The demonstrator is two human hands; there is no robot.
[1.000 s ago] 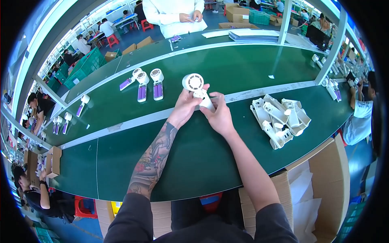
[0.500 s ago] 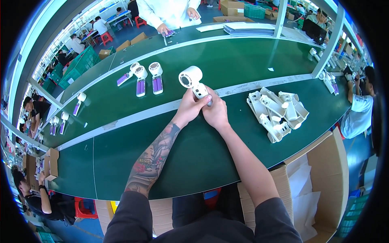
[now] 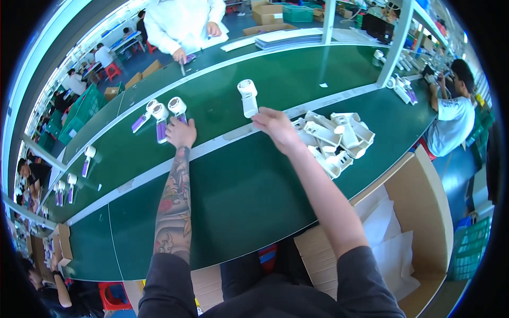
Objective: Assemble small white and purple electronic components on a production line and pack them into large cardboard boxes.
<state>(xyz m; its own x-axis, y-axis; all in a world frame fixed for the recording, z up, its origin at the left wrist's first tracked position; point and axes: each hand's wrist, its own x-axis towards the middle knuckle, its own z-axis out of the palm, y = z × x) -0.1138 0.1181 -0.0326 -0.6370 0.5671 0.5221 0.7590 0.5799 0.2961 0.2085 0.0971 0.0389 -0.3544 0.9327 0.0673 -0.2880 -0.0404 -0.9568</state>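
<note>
My left hand [image 3: 181, 132] is on the handle of a white handheld fan [image 3: 176, 104], its fingers and thumb around the purple cells in the handle. Directly left of it lie two similar fans [image 3: 159, 111] with purple cells showing. Farther right, my right hand [image 3: 275, 127] has its fingers stretched out, fingertips at the lower end of a white fan [image 3: 248, 99]. That fan lies on the green surface beyond the pale divider strip, its handle toward me and a white cover over it. Whether the fingertips still touch it is hard to tell.
White plastic handle shells [image 3: 339, 135] lie piled right of my right hand. A cardboard box [image 3: 424, 196] with white sheets stands at the table's right edge. More fans [image 3: 66, 191] lie far left. Across the bench stands a person in white [image 3: 185, 24]; a metal post [image 3: 395, 53] rises at right.
My hands were together on the white fan; now they are apart. The fan lies on the green surface beside my right hand. My left hand has moved left to another fan. The view has shifted.
</note>
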